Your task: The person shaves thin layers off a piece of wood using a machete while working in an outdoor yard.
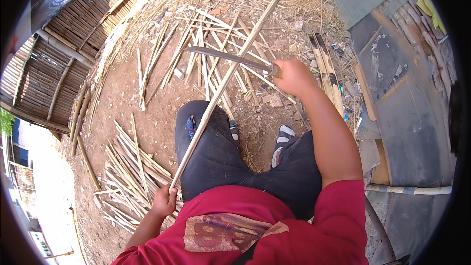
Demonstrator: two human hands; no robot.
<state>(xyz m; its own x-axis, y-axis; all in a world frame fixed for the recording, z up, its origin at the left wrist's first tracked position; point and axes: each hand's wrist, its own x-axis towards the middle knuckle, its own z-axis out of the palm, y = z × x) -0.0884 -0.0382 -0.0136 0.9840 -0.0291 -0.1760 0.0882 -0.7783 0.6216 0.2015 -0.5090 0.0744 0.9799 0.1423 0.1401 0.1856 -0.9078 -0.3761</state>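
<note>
Head view shows both of your hands at work. Your left hand [165, 201], at the lower left of the frame, is closed around the lower end of a long wooden strip [227, 80]. This strip rises diagonally from there to the top of the frame, right of centre, and passes in front of your left thigh; whether it touches the thigh, one cannot tell. Your right hand [293, 76], in the upper part right of centre, is closed on the handle of a curved blade [216, 54], whose tip points to the left. Blade and strip cross above the middle of the frame, but whether the edge touches the wood is not clear.

Beyond your knees, many scattered strips [204, 71] lie on the brown ground [113, 93]. At the lower left, near your left hand, a pile of strips [140, 167] lies. A bamboo wall [64, 73] fills the upper left, and dark panels [407, 127] stand along the right side.
</note>
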